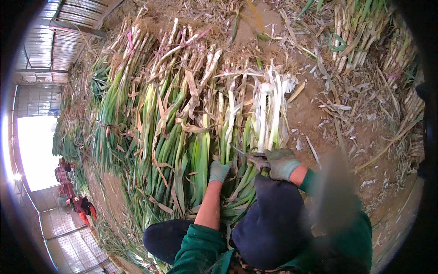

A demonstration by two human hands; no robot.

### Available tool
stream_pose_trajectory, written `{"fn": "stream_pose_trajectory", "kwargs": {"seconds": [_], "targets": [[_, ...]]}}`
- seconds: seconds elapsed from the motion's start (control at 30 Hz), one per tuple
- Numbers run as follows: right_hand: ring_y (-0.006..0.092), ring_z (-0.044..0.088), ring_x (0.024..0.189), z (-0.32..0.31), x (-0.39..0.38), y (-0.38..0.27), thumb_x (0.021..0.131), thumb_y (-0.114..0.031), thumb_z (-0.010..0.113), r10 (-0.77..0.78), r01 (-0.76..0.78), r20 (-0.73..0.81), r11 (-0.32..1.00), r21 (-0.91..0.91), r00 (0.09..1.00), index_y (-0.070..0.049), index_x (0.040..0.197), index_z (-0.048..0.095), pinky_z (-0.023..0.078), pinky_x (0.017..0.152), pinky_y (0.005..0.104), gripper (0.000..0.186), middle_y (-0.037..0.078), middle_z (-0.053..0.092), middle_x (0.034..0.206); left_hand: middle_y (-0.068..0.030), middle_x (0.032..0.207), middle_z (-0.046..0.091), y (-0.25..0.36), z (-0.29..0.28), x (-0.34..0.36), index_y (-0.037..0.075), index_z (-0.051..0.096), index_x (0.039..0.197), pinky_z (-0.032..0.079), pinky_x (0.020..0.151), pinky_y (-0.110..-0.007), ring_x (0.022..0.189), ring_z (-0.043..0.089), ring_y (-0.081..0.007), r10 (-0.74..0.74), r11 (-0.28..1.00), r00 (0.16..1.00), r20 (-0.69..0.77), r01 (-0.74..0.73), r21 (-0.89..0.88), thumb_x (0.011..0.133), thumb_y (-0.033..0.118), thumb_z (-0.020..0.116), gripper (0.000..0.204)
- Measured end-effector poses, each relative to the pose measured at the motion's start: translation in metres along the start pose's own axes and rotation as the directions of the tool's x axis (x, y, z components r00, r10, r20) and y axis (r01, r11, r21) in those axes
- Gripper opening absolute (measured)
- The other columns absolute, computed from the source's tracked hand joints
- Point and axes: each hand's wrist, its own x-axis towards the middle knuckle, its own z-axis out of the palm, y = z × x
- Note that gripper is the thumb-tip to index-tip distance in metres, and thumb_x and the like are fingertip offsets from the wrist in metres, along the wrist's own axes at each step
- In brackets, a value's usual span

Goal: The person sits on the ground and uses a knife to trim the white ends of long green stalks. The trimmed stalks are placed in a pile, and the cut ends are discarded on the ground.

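Observation:
Large green onions [175, 132] lie in a thick layer before me, white root ends away from me and green leaves toward me. My left hand [220, 171], in a pale green glove, is closed round the green part of one onion stalk [229, 123]. My right hand [282, 163], in a dirty grey-green glove, is closed at a dark, thin, curved tool [250, 156] that looks like a small knife; its handle is mostly hidden. Just beyond that hand lie peeled onions [269, 109] with clean white stems.
Tied onion bundles [119, 86] are stacked at the left, others [358, 32] at the far right. Dry peelings [360, 107] litter the soil [306, 116]. My knees [273, 219] are close below my hands. Another person [83, 208] is near the metal-walled shed's bright opening [39, 150].

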Motion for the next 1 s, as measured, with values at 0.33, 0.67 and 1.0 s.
{"fn": "stream_pose_trajectory", "kwargs": {"seconds": [0.33, 0.67, 1.0], "targets": [[0.0339, 0.062, 0.097, 0.021, -0.002, 0.019, 0.073, -0.022, 0.061, 0.005, 0.005, -0.164, 0.998, 0.058, 0.986, -0.001, 0.123, 0.049, 0.048, 0.085, 0.0431, 0.055, 0.018, 0.062, 0.104, -0.0090, 0.091, 0.065, -0.007, -0.003, -0.011, 0.001, 0.062, 0.109, 0.050, 0.066, -0.033, 0.074, 0.062, -0.0195, -0.235, 0.767, 0.948, 0.215, 0.316, -0.559, 0.077, 0.024, 0.067, 0.039], [0.0368, 0.059, 0.101, 0.012, 0.007, 0.016, 0.078, -0.025, 0.060, 0.045, -0.022, -0.186, 0.992, 0.125, 0.982, 0.000, 0.124, 0.047, 0.046, 0.086, 0.0462, 0.053, 0.020, 0.061, 0.104, -0.0112, 0.091, 0.065, -0.030, 0.000, -0.002, 0.000, 0.062, 0.106, 0.050, 0.066, -0.035, 0.075, 0.062, -0.0217, -0.283, 0.765, 0.942, 0.180, 0.335, -0.550, 0.075, 0.030, 0.068, 0.044], [0.0343, 0.058, 0.107, -0.032, 0.072, 0.021, 0.078, -0.021, 0.056, 0.191, -0.154, -0.228, 0.973, 0.173, 0.955, 0.001, 0.129, 0.044, 0.046, 0.088, 0.0419, 0.057, 0.020, 0.060, 0.112, -0.0089, 0.089, 0.064, -0.015, 0.000, -0.010, 0.002, 0.061, 0.110, 0.050, 0.065, -0.035, 0.073, 0.061, -0.0218, -0.323, 0.719, 0.918, 0.228, 0.395, -0.572, 0.080, 0.024, 0.065, 0.038]]}}
